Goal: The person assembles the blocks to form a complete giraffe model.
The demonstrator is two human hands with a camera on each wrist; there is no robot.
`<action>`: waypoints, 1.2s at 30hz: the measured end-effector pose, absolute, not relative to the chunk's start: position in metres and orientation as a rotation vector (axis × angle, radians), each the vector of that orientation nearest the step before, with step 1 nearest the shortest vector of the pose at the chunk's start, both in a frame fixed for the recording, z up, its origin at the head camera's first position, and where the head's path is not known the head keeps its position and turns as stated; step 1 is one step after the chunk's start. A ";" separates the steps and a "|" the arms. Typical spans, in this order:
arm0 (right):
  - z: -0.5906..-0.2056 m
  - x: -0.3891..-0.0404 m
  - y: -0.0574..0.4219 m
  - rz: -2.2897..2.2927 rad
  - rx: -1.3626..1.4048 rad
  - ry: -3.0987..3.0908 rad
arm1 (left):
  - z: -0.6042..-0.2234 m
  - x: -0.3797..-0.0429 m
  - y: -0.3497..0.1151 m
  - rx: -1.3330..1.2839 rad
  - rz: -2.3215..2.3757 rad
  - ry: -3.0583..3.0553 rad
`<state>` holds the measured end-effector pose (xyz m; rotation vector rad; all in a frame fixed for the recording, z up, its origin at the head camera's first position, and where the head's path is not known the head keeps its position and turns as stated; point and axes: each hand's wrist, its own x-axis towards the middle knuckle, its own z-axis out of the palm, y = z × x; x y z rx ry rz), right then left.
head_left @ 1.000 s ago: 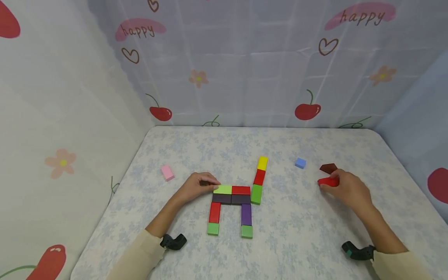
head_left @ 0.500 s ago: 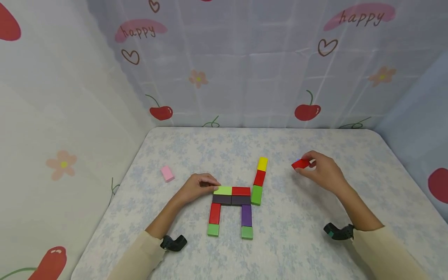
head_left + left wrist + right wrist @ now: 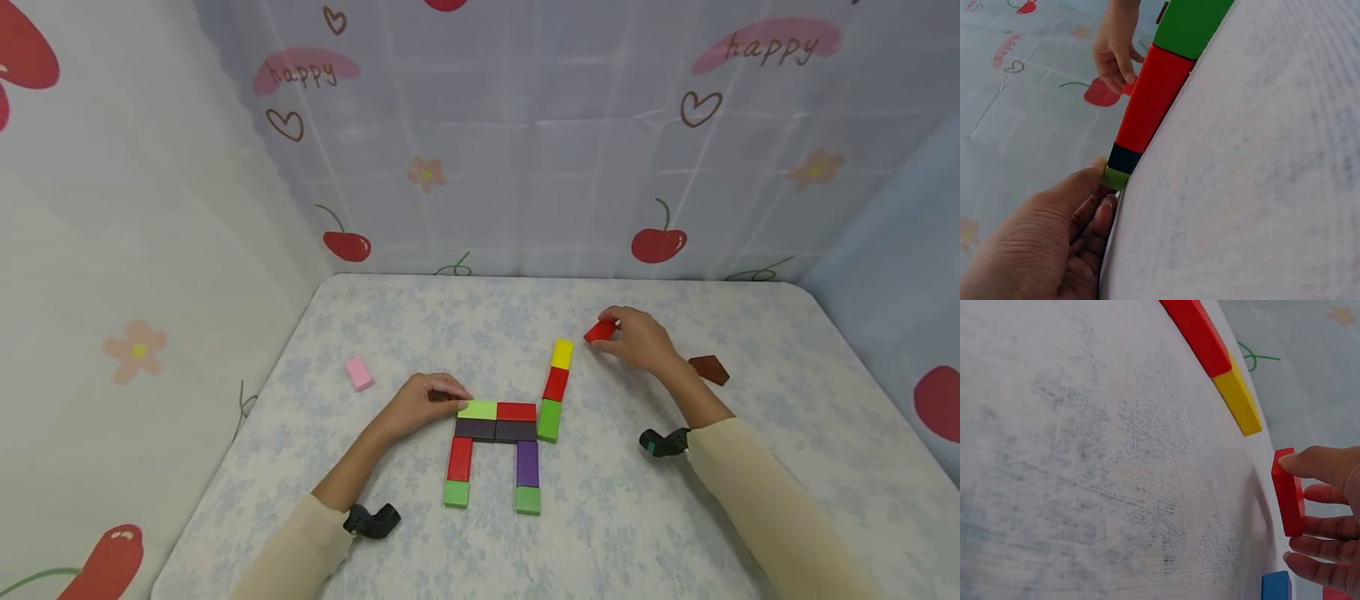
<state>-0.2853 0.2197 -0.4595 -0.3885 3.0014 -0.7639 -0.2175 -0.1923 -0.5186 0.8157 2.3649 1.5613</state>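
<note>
My right hand pinches a red block between thumb and fingers, raised off the table, just right of the yellow block. That yellow block tops a slanted column, with a red block and a green block below. My left hand pinches the left end of a lime-green block lying flat. Beside it is a red block, with two dark blocks underneath. Two legs extend toward me: a red block and a purple block, each ending in green.
A pink block lies at the left of the table. To the right, a dark brown angular block rests near my right forearm. A blue block shows by the right fingers in the right wrist view. Printed curtains surround the table.
My right hand has lifted the red block from beside the brown one and carried it left, past the blue block, toward the yellow block. My left hand has stayed in place.
</note>
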 end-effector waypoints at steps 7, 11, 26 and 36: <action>-0.463 -0.295 0.212 -0.754 -0.424 2.960 | -0.522 -0.220 -0.195 0.847 1.541 2.375; -0.465 -0.292 0.217 -0.883 -0.335 3.002 | -0.521 -0.219 -0.193 0.862 1.546 2.369; -0.470 -0.307 0.206 -1.227 0.108 2.696 | -0.519 -0.216 -0.189 0.846 1.577 2.370; -0.478 -0.312 0.193 -1.322 0.047 2.704 | -0.521 -0.215 -0.189 0.855 1.578 2.371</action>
